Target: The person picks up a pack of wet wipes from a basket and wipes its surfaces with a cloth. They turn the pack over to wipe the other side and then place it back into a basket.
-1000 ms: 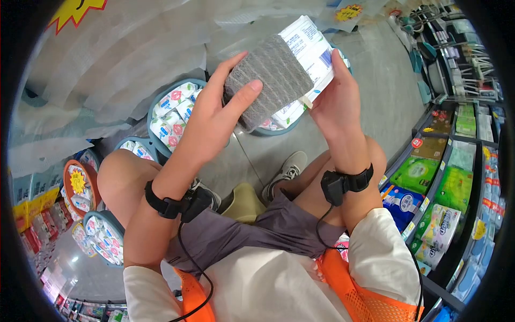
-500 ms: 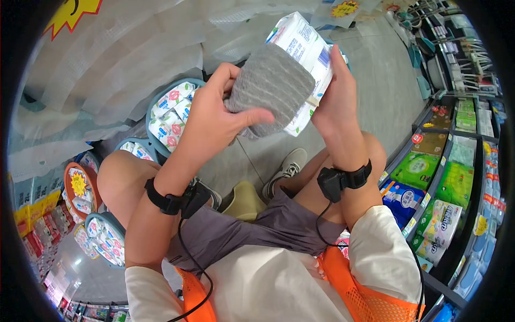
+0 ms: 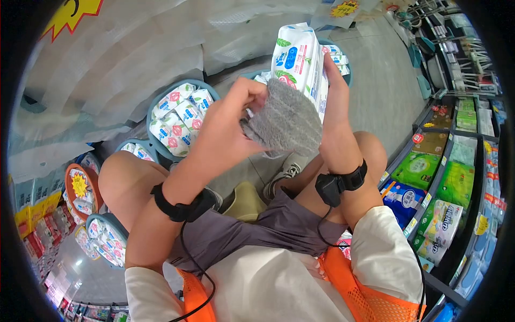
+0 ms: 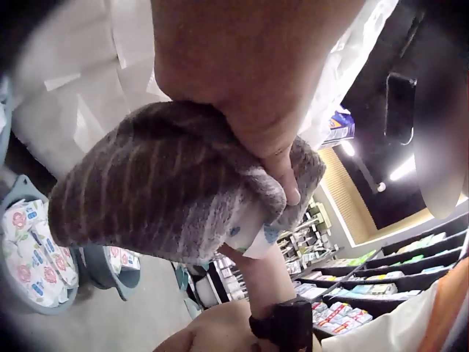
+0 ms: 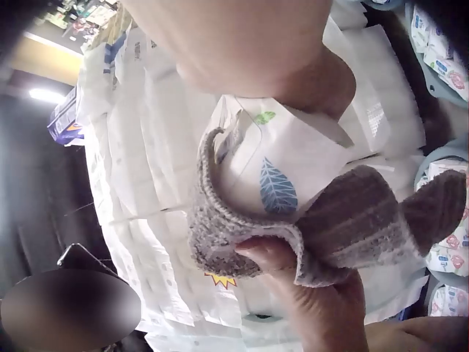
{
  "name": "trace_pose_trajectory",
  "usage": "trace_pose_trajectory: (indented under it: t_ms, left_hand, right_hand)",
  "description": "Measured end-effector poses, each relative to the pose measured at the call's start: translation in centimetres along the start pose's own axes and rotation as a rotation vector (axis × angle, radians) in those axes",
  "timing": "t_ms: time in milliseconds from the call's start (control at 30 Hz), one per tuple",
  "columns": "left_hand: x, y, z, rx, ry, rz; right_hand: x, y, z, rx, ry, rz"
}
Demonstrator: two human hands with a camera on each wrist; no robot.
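Note:
A grey ribbed cloth (image 3: 292, 118) covers the near end of a white wipes pack (image 3: 294, 59) printed with green leaves and a blue label. My left hand (image 3: 222, 126) grips the cloth at its left edge; in the right wrist view its thumb (image 5: 267, 253) lies over the cloth's rim. My right hand (image 3: 338, 107) holds the pack along its right side, most of its fingers hidden behind it. Seen from the right wrist, the pack's white end with a blue leaf (image 5: 278, 187) shows inside the cloth's fold.
Blue-grey baskets (image 3: 152, 115) of similar white packs stand on the floor at left, with another basket (image 3: 350, 72) behind the pack. An orange basket (image 3: 97, 188) is farther left. Shelves of tissue packs (image 3: 421, 174) line the right. White plastic-wrapped goods (image 3: 134, 48) rise ahead.
The pack has turned from its text side to its printed leaf side and stands more upright. The cloth has bunched and shifted down and right with my left hand.

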State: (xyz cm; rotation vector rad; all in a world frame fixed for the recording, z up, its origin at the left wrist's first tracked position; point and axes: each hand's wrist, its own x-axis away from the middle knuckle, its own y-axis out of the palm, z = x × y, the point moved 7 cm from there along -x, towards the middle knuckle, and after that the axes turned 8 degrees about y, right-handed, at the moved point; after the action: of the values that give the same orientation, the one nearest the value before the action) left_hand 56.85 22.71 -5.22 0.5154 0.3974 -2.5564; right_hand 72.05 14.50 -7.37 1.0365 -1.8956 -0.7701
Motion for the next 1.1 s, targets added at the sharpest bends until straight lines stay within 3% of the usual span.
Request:
trace_pose_trajectory:
  t_ms: [100,200,300,400,500,800,900,1000,1100]
  left_hand:
    - [1.1,1.4,-1.3,0.080,-0.034,-0.016]
    - [0.9,1.2,0.0,-0.112,0.209,0.086]
    - [0.9,0.8,1.4,-0.204,0.283,0.140]
    - [0.8,0.5,2.6,-0.339,0.311,0.099]
    - [1.1,0.7,2.1,-0.259,0.359,0.148]
    - [0.6,0.0,2.1,-0.222,0.367,0.030]
    - [1.2,0.0,1.0,0.018,0.176,0.077]
    - [1.2,0.6,0.7,0.326,-0.040,0.081]
    - [1.0,0.5,0.7,0.519,-0.217,0.124]
  right_hand:
    - [-0.6,-1.0,0.2,0.026,-0.033,-0.014]
    - [-0.6,-1.5,0.8,0.014,-0.050,0.033]
    - [-0.5,-0.9,1.3,-0.062,-0.011,-0.063]
    - [-0.5,-1.0,1.7,-0.062,0.010,-0.044]
    - [-0.6,-1.2,1.8,-0.067,0.024,-0.059]
    - [-0.2,-0.1,1.8,-0.151,0.072,-0.134]
    - [0.0,0.4,1.9,-0.176,0.131,-0.204]
    - [0.2,0.4,1.9,-0.059,0.040,-0.005]
    - [0.0,0.6,1.8,-0.037,0.034,-0.036]
